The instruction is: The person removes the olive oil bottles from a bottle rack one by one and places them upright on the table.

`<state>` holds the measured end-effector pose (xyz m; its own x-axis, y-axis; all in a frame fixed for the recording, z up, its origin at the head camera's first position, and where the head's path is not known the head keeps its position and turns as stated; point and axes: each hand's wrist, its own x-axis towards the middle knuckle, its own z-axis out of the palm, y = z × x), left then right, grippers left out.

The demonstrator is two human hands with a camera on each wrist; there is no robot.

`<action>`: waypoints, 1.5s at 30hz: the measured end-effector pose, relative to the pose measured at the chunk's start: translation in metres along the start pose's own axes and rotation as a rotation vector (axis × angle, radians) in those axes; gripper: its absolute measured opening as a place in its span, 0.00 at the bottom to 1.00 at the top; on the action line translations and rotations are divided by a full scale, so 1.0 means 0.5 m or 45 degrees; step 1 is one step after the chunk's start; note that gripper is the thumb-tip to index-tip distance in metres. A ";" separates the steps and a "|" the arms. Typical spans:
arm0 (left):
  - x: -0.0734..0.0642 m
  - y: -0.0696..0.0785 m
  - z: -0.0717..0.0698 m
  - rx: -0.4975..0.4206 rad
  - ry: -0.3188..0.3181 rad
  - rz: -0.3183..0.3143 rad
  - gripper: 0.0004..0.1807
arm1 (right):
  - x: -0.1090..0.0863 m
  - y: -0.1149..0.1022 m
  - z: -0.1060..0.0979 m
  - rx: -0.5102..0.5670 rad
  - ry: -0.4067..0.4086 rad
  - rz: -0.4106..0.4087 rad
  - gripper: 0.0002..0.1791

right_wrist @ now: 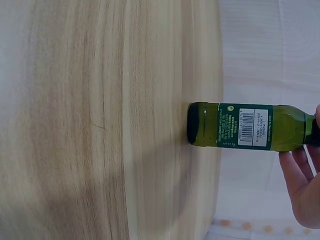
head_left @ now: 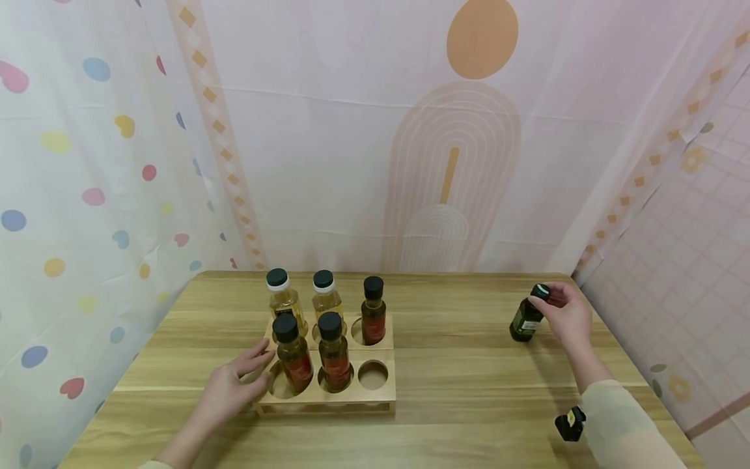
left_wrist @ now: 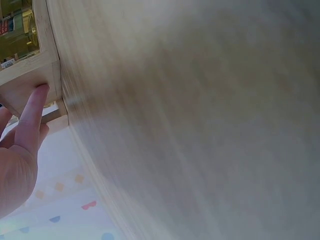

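My right hand pinches the dark cap of a green glass bottle at the right of the table. The bottle stands nearly upright, tilted a little, its base right at the tabletop; a green label with a barcode faces the right wrist camera. My left hand rests its fingers against the left side of a two-tier wooden bottle rack; one straight fingertip touches the side panel. Red-labelled bottles fill the front left and middle holes. The front right hole shows its bare round rim.
On the rack's back tier stand two bottles of yellow oil with white collars and a red-labelled bottle. A small black device shows by my right sleeve. Patterned curtains hang behind the wooden table.
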<state>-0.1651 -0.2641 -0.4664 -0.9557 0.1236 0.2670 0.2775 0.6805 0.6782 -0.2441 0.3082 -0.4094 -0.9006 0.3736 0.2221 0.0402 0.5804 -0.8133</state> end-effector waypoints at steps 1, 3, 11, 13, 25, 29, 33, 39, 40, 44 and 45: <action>0.000 0.000 0.000 -0.003 -0.003 0.000 0.21 | 0.000 0.000 0.000 0.006 -0.004 0.003 0.25; 0.000 0.000 0.000 -0.004 -0.008 -0.002 0.21 | 0.002 0.001 -0.001 0.003 -0.008 0.003 0.26; -0.001 -0.002 0.000 0.007 -0.024 -0.007 0.21 | 0.008 0.005 -0.001 0.010 0.003 -0.003 0.27; -0.001 -0.002 0.000 0.008 -0.027 -0.005 0.21 | 0.005 0.006 -0.003 0.021 -0.009 0.011 0.28; 0.001 -0.004 0.000 -0.001 -0.014 0.008 0.21 | -0.045 0.025 -0.028 0.027 -0.056 -0.194 0.32; 0.000 -0.003 0.000 -0.009 -0.018 0.002 0.21 | -0.059 0.025 -0.035 0.006 -0.093 -0.233 0.33; -0.001 -0.002 -0.001 -0.005 -0.026 -0.002 0.21 | -0.075 0.018 -0.039 0.011 -0.131 -0.263 0.34; -0.002 0.001 -0.002 0.001 -0.024 -0.010 0.21 | -0.096 0.002 -0.026 0.029 -0.212 -0.338 0.32; -0.002 0.001 -0.002 0.001 -0.022 -0.012 0.21 | -0.099 0.000 -0.022 0.038 -0.233 -0.349 0.32; -0.002 0.003 -0.002 0.004 -0.017 -0.015 0.21 | -0.108 -0.006 0.001 0.044 -0.317 -0.395 0.31; -0.002 0.003 -0.002 0.003 -0.015 -0.016 0.21 | -0.111 -0.008 0.007 0.045 -0.339 -0.409 0.31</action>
<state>-0.1636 -0.2639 -0.4651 -0.9603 0.1235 0.2500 0.2649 0.6838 0.6798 -0.1959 0.2829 -0.4204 -0.9456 -0.0251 0.3243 -0.2714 0.6103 -0.7442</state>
